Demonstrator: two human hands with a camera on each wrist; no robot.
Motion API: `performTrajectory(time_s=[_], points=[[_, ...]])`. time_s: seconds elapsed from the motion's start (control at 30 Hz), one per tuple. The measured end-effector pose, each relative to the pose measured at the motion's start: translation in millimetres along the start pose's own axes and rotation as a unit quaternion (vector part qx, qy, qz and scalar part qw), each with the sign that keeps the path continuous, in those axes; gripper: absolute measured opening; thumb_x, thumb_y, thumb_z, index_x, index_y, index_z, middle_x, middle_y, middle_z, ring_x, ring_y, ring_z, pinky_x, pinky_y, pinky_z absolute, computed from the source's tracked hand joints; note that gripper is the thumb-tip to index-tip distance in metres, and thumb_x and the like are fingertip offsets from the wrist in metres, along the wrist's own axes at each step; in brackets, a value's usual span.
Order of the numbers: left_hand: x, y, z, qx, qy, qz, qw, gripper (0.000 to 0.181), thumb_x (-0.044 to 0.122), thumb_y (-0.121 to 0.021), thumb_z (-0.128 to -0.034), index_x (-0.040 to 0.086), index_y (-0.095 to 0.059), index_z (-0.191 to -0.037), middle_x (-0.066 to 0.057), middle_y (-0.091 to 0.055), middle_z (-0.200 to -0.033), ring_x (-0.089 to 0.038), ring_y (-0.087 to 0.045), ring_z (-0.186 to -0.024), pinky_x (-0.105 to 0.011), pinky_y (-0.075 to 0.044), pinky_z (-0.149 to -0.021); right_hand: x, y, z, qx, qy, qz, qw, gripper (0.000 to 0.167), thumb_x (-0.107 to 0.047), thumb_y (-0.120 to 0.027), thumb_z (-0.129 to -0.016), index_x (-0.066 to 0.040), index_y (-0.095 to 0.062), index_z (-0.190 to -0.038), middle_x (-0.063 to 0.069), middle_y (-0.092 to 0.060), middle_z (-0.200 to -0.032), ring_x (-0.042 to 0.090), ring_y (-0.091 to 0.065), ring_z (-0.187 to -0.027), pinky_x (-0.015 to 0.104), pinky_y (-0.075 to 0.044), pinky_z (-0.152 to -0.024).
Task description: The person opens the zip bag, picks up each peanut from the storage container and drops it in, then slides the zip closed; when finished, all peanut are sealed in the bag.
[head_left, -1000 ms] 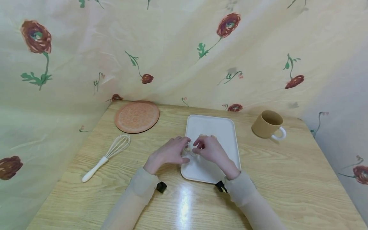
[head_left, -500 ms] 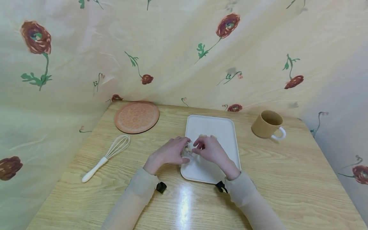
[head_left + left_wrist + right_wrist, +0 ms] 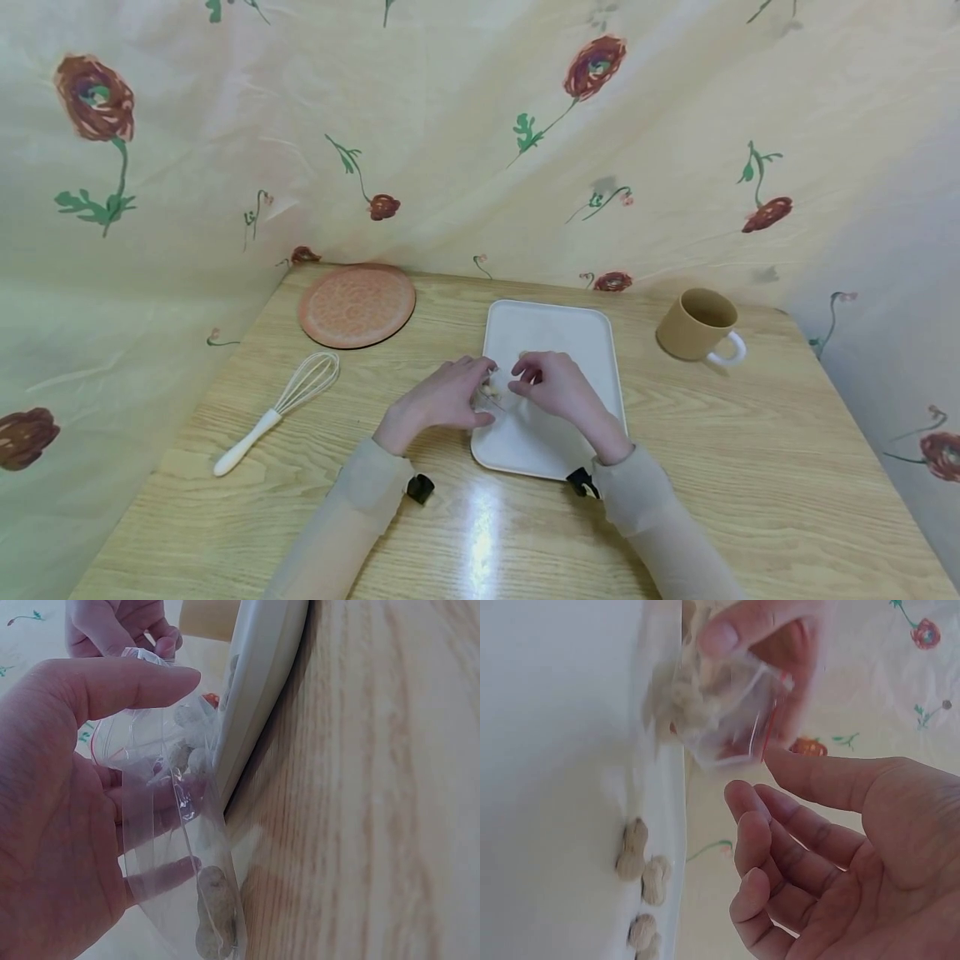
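My left hand (image 3: 446, 396) grips a clear zip bag (image 3: 142, 832) with red-lined edges, thumb on one side and fingers spread behind it. Peanuts (image 3: 216, 911) show through the plastic. The bag is at the left edge of a white tray (image 3: 551, 321). Just right of the bag, above the tray, my right hand (image 3: 562, 390) has its fingers loosely bent. In the right wrist view nothing lies between thumb and fingers of the right hand (image 3: 855, 847), and the bag (image 3: 735, 727) is just beyond them. Several peanuts (image 3: 632, 851) lie on the tray.
A white whisk (image 3: 258, 433) lies at the left, with a round orange mat (image 3: 357, 306) behind it. Towards the back right stands a tan mug (image 3: 688, 329) with a white handle. Floral cloth (image 3: 450, 125) hangs behind the wooden table (image 3: 750, 450).
My right hand has drawn slightly to the right, away from the bag, and its fingers have parted a little. My left hand stays in place with the bag.
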State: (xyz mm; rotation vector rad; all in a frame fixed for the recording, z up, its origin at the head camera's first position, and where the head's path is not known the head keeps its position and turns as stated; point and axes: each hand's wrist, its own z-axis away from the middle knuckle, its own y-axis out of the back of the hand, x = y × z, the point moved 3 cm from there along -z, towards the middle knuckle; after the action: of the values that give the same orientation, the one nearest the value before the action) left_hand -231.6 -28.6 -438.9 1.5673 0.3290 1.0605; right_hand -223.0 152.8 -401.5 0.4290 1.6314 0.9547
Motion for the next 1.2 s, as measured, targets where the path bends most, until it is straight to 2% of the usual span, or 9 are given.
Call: performTrajectory(time_s=[0.37, 0.57, 0.73, 0.97, 1.1, 1.2], points=[[-0.3, -0.1, 0.2, -0.002, 0.003, 0.001, 1.0, 0.072, 0.036, -0.075, -0.0861, 0.011, -0.043, -0.145, -0.005, -0.055, -0.134, -0.018, -0.049, -0.123, -0.043, -0.036, -0.107, 32, 18, -6.5, 0.035, -0.02, -0.011, 0.9991, 0.015, -0.011, -0.074, -0.089, 0.0, -0.073, -0.099, 0.005, -0.068, -0.079, 0.019, -0.058, -0.071, 0.032, -0.047, -0.063], [1.3, 0.5, 1.1, -0.004, 0.0, 0.002, 1.0, 0.072, 0.036, -0.075, -0.0862, 0.01, -0.043, -0.145, -0.005, -0.055, -0.134, -0.019, -0.048, -0.123, -0.043, -0.036, -0.107, 51, 29, -9.7, 0.049, -0.041, -0.022, 0.9977, 0.019, -0.009, -0.073, -0.089, 0.004, -0.072, -0.102, 0.009, -0.068, -0.083, 0.022, -0.059, -0.075, 0.032, -0.047, -0.065], [2.0, 0.0, 1.6, -0.004, 0.003, 0.006, 1.0, 0.072, 0.035, -0.076, -0.0861, 0.009, -0.043, -0.145, -0.006, -0.055, -0.136, -0.02, -0.048, -0.125, -0.044, -0.035, -0.108, 64, 34, -12.9, 0.037, -0.055, -0.032, 0.9973, 0.02, -0.011, -0.072, -0.091, 0.004, -0.072, -0.105, 0.011, -0.068, -0.088, 0.024, -0.059, -0.079, 0.032, -0.048, -0.067], [1.3, -2.5, 1.0, -0.002, 0.0, 0.005, 1.0, 0.072, 0.035, -0.075, -0.0864, 0.008, -0.043, -0.145, -0.008, -0.054, -0.136, -0.021, -0.048, -0.125, -0.046, -0.036, -0.108, 79, 42, -21.2, 0.024, -0.065, -0.021, 0.9974, 0.021, -0.009, -0.071, -0.092, 0.005, -0.07, -0.107, 0.013, -0.067, -0.09, 0.026, -0.058, -0.082, 0.032, -0.048, -0.068], [1.5, -1.2, 0.9, -0.002, -0.001, 0.0, 1.0, 0.072, 0.035, -0.075, -0.0863, 0.008, -0.043, -0.144, -0.008, -0.054, -0.135, -0.021, -0.049, -0.124, -0.045, -0.037, -0.107, 87, 48, -27.4, 0.006, -0.063, -0.006, 0.998, 0.019, -0.007, -0.069, -0.093, 0.005, -0.07, -0.108, 0.013, -0.066, -0.091, 0.026, -0.058, -0.083, 0.032, -0.048, -0.068], [2.3, 0.7, 1.2, -0.001, -0.004, 0.001, 1.0, 0.071, 0.035, -0.075, -0.0864, 0.007, -0.044, -0.144, -0.008, -0.055, -0.135, -0.022, -0.049, -0.123, -0.046, -0.037, -0.106, 91, 49, -30.7, -0.019, -0.043, 0.008, 0.9988, 0.02, -0.004, -0.069, -0.092, 0.005, -0.07, -0.109, 0.013, -0.066, -0.093, 0.025, -0.058, -0.082, 0.032, -0.048, -0.068]])
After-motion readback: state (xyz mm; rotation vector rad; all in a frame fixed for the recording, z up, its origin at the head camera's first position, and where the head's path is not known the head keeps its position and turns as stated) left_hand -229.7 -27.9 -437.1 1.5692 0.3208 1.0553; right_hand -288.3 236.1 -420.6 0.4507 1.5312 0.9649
